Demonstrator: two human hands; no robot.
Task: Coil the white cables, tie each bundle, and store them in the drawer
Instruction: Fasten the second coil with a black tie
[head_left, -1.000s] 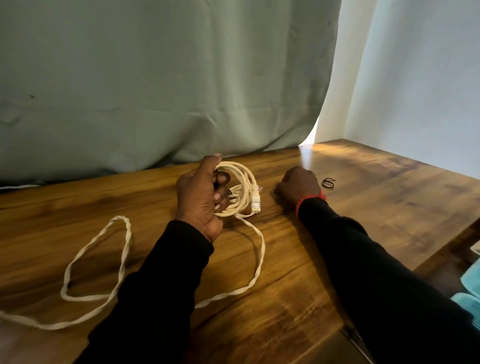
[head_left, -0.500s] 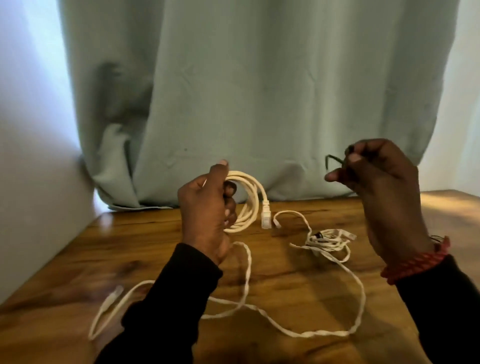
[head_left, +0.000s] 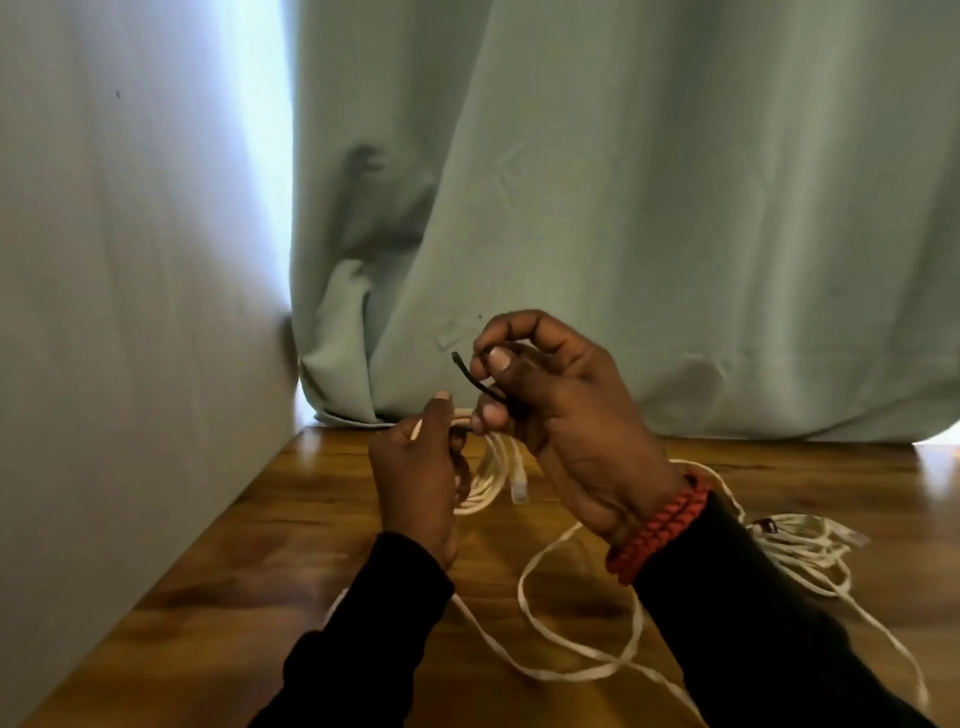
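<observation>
Above table (head_left: 311, 545), left hand (head_left: 415, 478) grips coil (head_left: 488, 478); right hand (head_left: 561, 415) pinches tie (head_left: 475, 382).
</observation>
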